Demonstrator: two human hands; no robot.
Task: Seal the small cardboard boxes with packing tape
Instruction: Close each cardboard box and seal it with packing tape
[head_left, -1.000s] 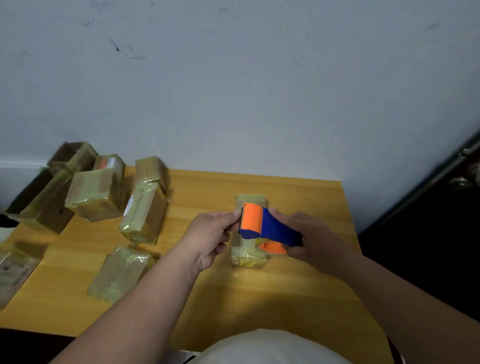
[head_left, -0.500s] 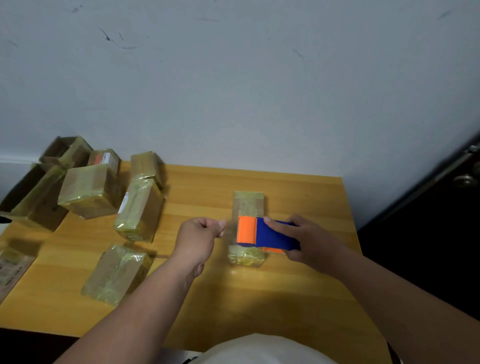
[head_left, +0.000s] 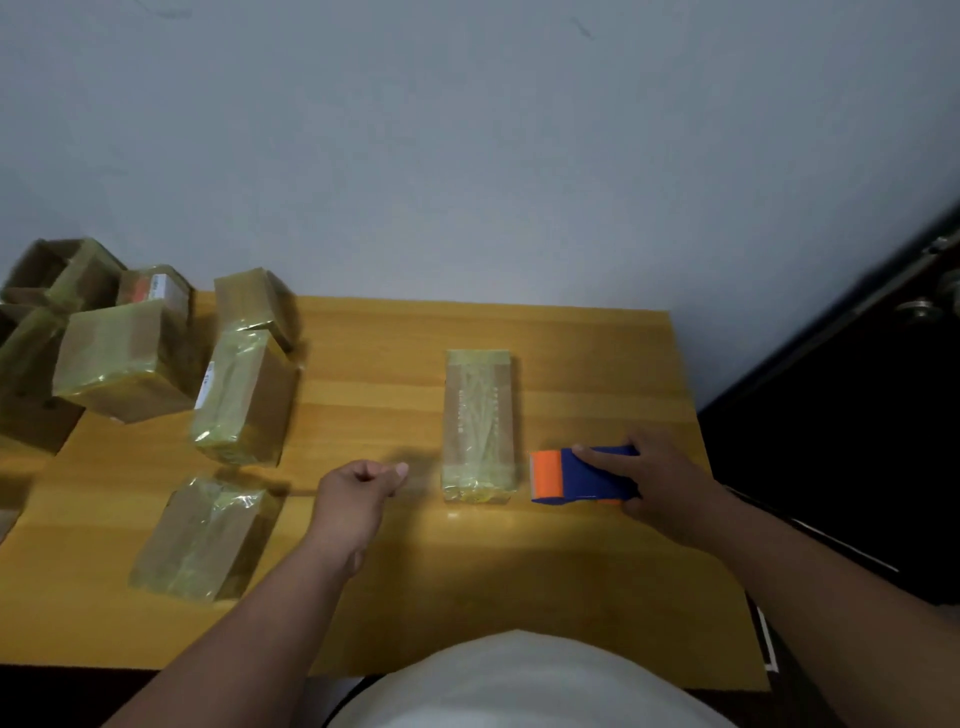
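A small cardboard box (head_left: 480, 423), wrapped in glossy clear tape, lies lengthwise at the middle of the wooden table (head_left: 597, 597). My right hand (head_left: 657, 480) grips a blue and orange tape dispenser (head_left: 576, 477) just right of the box's near end, with the orange mouth facing the box. My left hand (head_left: 358, 491) is just left of that same end, with curled fingers and the thumb pinched against the forefinger. The clear tape between hand and dispenser is too faint to make out.
Several taped boxes crowd the table's left side: one near the front (head_left: 202, 538), one upright behind it (head_left: 241, 397), one by the wall (head_left: 254, 304). A larger stack (head_left: 111, 358) overhangs the left edge. A dark door (head_left: 883, 415) stands to the right.
Both hands have dropped to table level and moved apart. The dispenser went from above the box to its right side, and my left hand drew away to the left, still pinched.
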